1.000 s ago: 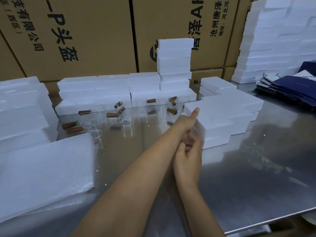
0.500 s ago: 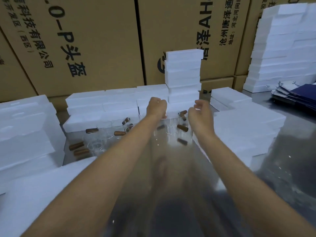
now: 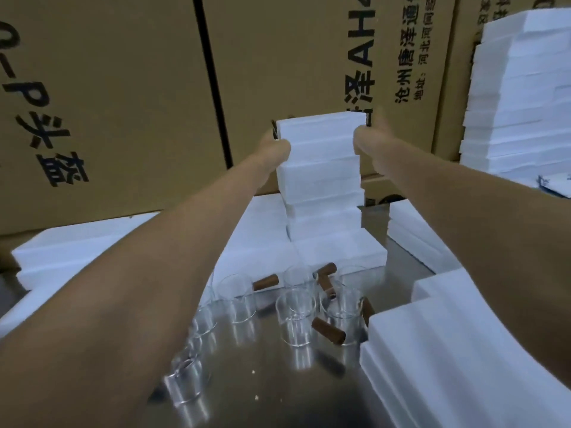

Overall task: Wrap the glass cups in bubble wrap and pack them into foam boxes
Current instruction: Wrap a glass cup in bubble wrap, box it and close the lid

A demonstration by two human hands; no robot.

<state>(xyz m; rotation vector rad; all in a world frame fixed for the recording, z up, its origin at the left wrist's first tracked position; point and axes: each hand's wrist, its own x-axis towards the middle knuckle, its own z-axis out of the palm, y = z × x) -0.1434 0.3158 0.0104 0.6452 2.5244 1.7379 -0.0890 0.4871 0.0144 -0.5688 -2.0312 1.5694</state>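
Both hands (image 3: pixel 323 143) grip the top foam box (image 3: pixel 321 131) above glass cups (image 3: pixel 296 307).

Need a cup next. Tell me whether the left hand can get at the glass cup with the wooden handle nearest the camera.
Probably not right away: the left hand is up gripping the top foam box. The glass cup stands open below, unblocked.

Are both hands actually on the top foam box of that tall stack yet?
Touching. In the head view the left hand and the right hand press against opposite sides of the top foam box, with no gap showing.
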